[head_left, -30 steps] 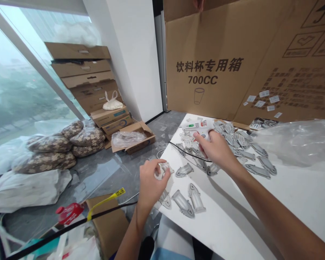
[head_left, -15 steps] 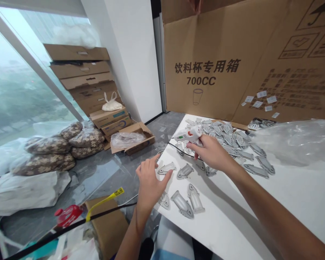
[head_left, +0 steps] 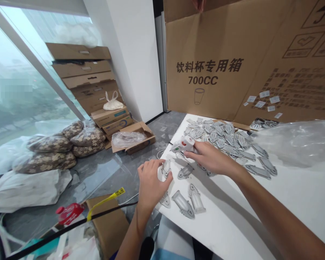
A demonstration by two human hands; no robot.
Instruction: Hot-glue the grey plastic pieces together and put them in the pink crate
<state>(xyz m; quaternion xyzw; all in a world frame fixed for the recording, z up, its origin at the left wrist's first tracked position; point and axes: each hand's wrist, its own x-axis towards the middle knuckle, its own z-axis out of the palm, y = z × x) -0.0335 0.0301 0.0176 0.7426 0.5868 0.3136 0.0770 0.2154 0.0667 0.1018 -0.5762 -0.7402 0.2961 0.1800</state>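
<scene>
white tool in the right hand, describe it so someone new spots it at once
Find the big brown cardboard printed 700CC, then the white table below it. Near the table's left edge, the right hand grips the white tool, narrow end pointing left. Unlike the flat grey pieces nearby, it is bulky, with red and green marks.

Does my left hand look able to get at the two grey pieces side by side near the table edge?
Probably yes: your left hand is close by and nothing covers the two grey pieces. It is curled around another piece, though, and I can't tell whether it's holding that one.
</scene>
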